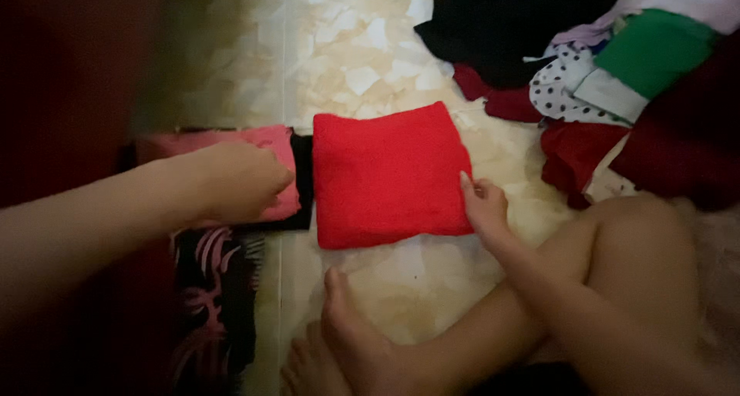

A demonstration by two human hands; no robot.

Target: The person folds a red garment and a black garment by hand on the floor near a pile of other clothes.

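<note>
Three folded cloths: one red point(388, 176), one pink point(262, 145), one black-patterned point(212, 303); one unfolded heap point(586, 72).

A pale marbled tile floor point(362, 65) carries 1 folded red cloth point(388, 174) at centre, folded pink point(254, 145) and patterned black pieces point(216, 303) toward 9 o'clock, and a heap of unfolded clothes point(601, 65) at 2 o'clock.

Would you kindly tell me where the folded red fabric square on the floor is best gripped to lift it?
Probably by both side edges of the folded red fabric square. The right hand already touches its right edge; the left hand could come from the left, keeping the flat fold together.
</note>
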